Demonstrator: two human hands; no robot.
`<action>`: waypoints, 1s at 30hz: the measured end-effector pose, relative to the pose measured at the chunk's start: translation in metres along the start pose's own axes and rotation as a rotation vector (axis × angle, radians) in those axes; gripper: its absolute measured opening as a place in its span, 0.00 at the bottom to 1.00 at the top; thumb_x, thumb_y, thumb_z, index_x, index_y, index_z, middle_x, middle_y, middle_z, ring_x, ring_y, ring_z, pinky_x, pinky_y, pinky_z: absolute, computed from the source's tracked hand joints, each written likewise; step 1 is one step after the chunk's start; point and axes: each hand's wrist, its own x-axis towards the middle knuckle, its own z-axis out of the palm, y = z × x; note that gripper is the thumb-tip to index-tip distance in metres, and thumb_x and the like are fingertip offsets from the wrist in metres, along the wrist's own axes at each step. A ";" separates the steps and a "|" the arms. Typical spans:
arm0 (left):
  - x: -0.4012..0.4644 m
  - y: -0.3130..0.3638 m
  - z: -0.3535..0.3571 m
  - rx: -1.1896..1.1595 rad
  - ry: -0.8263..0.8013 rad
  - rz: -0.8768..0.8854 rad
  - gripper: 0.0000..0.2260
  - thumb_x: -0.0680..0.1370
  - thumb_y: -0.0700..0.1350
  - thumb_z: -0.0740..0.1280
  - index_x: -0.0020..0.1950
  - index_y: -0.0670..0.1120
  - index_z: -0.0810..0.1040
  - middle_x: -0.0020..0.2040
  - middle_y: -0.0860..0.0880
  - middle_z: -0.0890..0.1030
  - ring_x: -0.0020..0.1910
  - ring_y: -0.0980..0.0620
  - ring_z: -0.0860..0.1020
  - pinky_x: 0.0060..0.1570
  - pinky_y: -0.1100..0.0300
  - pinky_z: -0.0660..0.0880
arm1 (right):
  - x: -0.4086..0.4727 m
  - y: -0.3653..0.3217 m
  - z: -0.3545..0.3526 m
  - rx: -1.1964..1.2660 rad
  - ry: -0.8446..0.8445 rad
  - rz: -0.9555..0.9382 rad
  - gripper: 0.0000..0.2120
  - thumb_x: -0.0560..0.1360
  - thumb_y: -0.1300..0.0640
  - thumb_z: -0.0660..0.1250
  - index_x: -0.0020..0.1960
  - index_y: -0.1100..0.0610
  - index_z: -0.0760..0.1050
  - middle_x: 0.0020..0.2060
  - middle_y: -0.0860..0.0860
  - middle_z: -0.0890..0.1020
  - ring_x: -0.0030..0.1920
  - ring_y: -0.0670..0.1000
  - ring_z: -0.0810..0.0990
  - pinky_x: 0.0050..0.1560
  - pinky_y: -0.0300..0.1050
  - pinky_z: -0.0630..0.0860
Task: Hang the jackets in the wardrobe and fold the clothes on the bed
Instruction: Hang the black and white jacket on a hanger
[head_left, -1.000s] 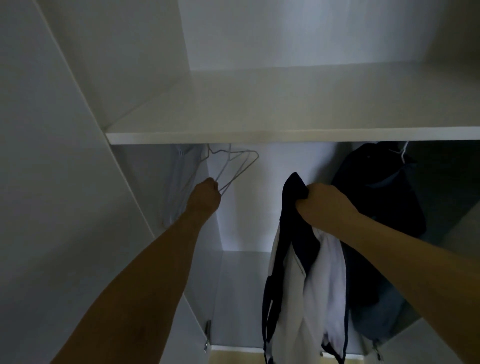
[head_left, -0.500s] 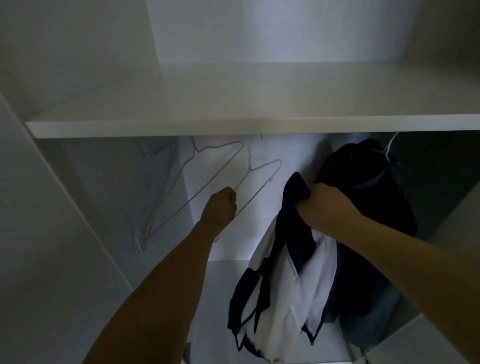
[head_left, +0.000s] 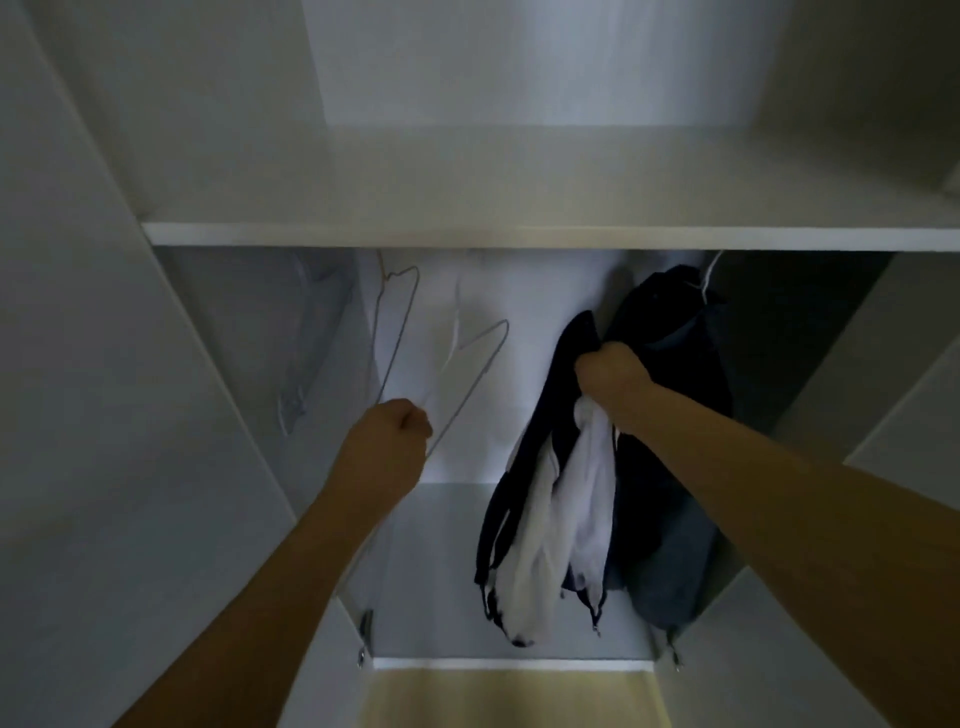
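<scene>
Inside a white wardrobe (head_left: 104, 467), under its white shelf board (head_left: 519, 235). The left hand (head_left: 387, 447) is curling into a closed grip around the lower end of a thin grey wire hanger (head_left: 470, 384), which is slanting up and to the right from that grip. A second wire hanger (head_left: 395, 332) is hanging just above and left of the left grip, apart from it.

The right hand (head_left: 613, 376) is clenching its grip on the collar end of a dark navy and white jacket (head_left: 550, 519); the jacket is drooping straight down below that grip, bunched, zipper ends dangling. Just behind and right of the right grip, a dark jacket (head_left: 670, 467) is already hanging on a white hanger hook (head_left: 707, 275) under the shelf.
</scene>
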 end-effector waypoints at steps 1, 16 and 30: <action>-0.025 0.011 -0.011 0.044 0.002 -0.017 0.12 0.81 0.39 0.60 0.40 0.44 0.77 0.33 0.51 0.75 0.29 0.58 0.71 0.27 0.67 0.64 | -0.004 0.005 -0.003 0.041 -0.002 0.017 0.14 0.77 0.62 0.59 0.33 0.56 0.65 0.32 0.53 0.70 0.32 0.50 0.69 0.34 0.41 0.69; -0.242 0.134 -0.073 0.158 -0.057 -0.120 0.17 0.82 0.45 0.61 0.35 0.46 0.77 0.18 0.57 0.70 0.18 0.62 0.69 0.21 0.72 0.62 | -0.077 0.021 -0.053 -0.154 -0.131 0.012 0.17 0.81 0.52 0.59 0.60 0.64 0.73 0.36 0.55 0.73 0.34 0.52 0.73 0.38 0.44 0.72; -0.210 0.108 -0.045 -0.051 0.123 -0.004 0.14 0.83 0.43 0.59 0.40 0.44 0.78 0.28 0.55 0.72 0.27 0.57 0.69 0.28 0.65 0.64 | -0.197 -0.033 -0.101 0.220 0.018 -0.558 0.03 0.75 0.61 0.63 0.44 0.61 0.72 0.39 0.53 0.76 0.40 0.51 0.74 0.43 0.45 0.70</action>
